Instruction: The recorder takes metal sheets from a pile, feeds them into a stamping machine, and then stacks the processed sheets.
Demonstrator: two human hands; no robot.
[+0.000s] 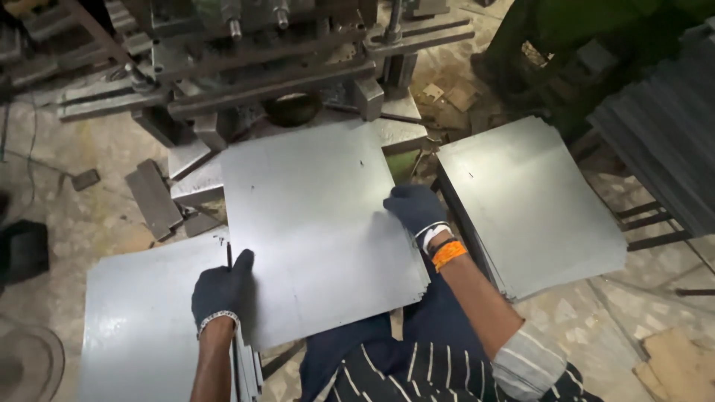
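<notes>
In the head view, a large grey metal sheet (316,238) lies flat at the centre, its far edge reaching under the dark steel press (253,67) at 12 o'clock. The left hand (222,292), in a dark glove, rests at the sheet's near-left corner, at about 7 o'clock from its middle, thumb up along the left edge and fingers curled at that edge; whether they clamp it cannot be told. The right hand (415,208), also gloved, lies on the sheet's right edge at 3 o'clock, fingers bent down onto the surface, pressing rather than wrapped around anything. An orange band (448,254) sits on that wrist.

A stack of like sheets (532,205) lies at 3 o'clock, just beside the right hand. Another stack (145,327) sits at 8 o'clock, beneath and beside the left hand. A loose metal bar (153,197) lies on the floor at 10 o'clock.
</notes>
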